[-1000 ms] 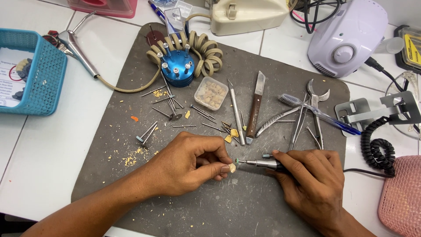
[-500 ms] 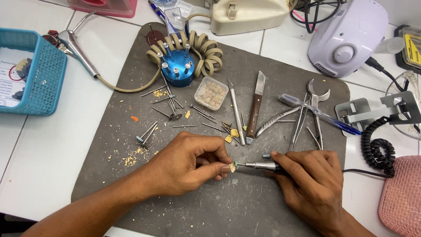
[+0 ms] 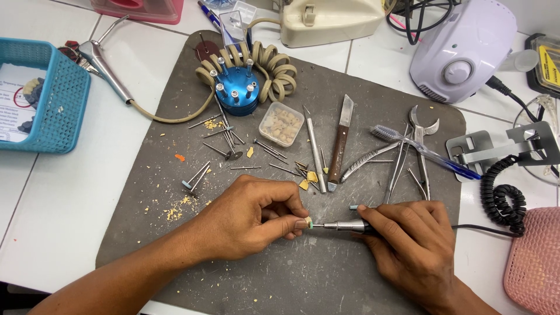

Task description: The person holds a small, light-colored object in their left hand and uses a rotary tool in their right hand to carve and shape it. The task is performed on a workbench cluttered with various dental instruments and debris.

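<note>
The person's left hand (image 3: 251, 219) pinched a tiny pale piece (image 3: 307, 222), whitish with a faint green tint, between thumb and forefinger; the fingers were closed tight on it, and most of it was hidden by the fingertips. The right hand (image 3: 411, 239) was wrapped around a slim metal handpiece (image 3: 350, 226), held like a pen, its fine tip pointing left and meeting the pale piece. Both hands rested low on a dark grey work mat (image 3: 303, 280), near its front edge, with the piece just off the mat's surface between them.

A black cord (image 3: 484, 229) ran from the handpiece to the right and into a coiled section (image 3: 503, 192). Yellowish crumbs (image 3: 175, 211) lay scattered on the mat to the left. Farther back stood a blue round holder (image 3: 236, 90) full of upright burs, a small clear box (image 3: 282, 123) of pale bits, a knife with a brown handle (image 3: 340, 143), and metal pliers (image 3: 417, 149). Loose burs (image 3: 233, 153) lay between them. A blue mesh basket (image 3: 61, 108) sat on the white table at far left, and a lilac motor unit (image 3: 461, 49) at upper right.
</note>
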